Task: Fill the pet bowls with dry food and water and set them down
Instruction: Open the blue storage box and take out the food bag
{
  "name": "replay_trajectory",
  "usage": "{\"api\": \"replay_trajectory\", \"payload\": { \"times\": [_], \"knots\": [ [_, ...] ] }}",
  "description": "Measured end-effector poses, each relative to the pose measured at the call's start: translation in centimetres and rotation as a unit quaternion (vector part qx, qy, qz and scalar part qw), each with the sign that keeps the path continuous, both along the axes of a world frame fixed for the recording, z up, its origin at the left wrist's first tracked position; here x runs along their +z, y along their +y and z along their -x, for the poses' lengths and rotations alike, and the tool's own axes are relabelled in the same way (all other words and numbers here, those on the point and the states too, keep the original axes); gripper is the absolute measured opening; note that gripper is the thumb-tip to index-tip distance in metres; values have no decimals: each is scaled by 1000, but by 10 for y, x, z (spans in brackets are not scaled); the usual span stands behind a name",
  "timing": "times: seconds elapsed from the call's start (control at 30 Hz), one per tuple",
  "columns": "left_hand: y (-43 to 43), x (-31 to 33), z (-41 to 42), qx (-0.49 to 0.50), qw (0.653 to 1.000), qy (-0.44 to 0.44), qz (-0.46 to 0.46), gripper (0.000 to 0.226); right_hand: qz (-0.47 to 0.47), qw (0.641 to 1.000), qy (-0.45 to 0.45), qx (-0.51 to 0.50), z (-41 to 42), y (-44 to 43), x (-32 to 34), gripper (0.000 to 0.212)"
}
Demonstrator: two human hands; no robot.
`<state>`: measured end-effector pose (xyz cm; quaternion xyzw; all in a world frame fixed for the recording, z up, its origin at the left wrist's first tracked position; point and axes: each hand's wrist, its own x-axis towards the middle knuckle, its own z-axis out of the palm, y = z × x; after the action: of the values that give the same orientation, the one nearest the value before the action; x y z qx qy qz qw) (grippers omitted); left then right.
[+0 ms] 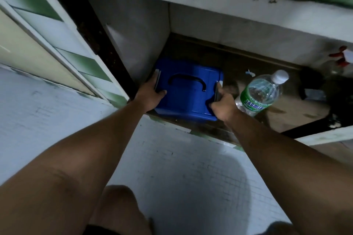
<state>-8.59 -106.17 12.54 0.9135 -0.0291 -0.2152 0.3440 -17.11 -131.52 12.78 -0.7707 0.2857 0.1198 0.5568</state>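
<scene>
Hands on the food box now, basically. Left grip is curled round the left edge of the blue box, thumb on the lid, fingers over the side latch. Right grip does the same on the right edge. The box sits on the cabinet floor, tucked in the left corner against the wall, with its front edge at the sill.

What I'd worry about: the water bottle stands just beside the right grip, so swinging the box out to the right could knock it over. Both grips are right on the latches too, and if one pops, the lid could lift and dump whatever's inside (can't see the contents). The box could also catch on the sill if dragged.

The box's long axis runs left-right across the opening, lid up, with the black handle lying flat along it. The bottle stands cap up.
</scene>
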Motion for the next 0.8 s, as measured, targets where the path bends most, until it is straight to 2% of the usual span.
{"api": "replay_trajectory", "payload": {
  "times": [0.27, 0.5, 0.8],
  "knots": [
    [23, 75, 78, 22, 999, 43, -17, 100, 99, 990, 69, 69, 63, 10, 95, 100],
    [41, 204, 153, 5, 999, 46, -13, 93, 106, 987, 69, 103, 132, 23, 206, 94],
    [72, 345, 230, 15, 999, 26, 15, 90, 6, 995, 52, 80, 205, 43, 344, 100]
  ]
}}
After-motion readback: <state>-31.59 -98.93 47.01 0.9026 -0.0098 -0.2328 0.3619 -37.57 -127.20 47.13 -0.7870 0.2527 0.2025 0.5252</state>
